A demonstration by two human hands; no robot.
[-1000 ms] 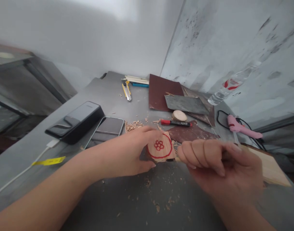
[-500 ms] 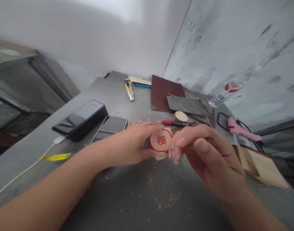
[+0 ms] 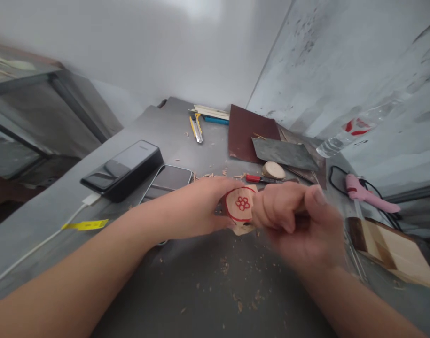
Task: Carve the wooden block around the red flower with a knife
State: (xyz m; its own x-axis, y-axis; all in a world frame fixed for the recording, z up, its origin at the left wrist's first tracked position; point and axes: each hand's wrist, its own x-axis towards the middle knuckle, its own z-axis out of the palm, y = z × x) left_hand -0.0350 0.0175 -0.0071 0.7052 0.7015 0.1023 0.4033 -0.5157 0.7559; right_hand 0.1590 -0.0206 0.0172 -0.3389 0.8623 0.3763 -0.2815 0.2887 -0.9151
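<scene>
A small wooden block (image 3: 240, 216) with a red circle and a red flower drawn on its top face is near the middle of the table. My left hand (image 3: 204, 206) grips it from the left, thumb at the near side and fingers around the far side. Against the block's right edge is my right hand (image 3: 299, 223), its fingers curled closed and partly blurred. Whatever it may hold is hidden by the fingers. Just beyond the block lie a red and black marker (image 3: 259, 179) and a round wood slice (image 3: 274, 170).
Wood shavings (image 3: 240, 305) are scattered around the block. A phone (image 3: 170, 178) and a black power bank (image 3: 125, 169) lie left. A yellow utility knife (image 3: 196, 129) and sandpaper sheets (image 3: 248, 131) are farther back. At right are a water bottle (image 3: 352, 129), pink glue gun (image 3: 370, 193) and wood piece (image 3: 394, 251).
My right hand has rolled over, its fingers curling more tightly beside the block. The left hand keeps its hold. The whole view has shifted slightly.
</scene>
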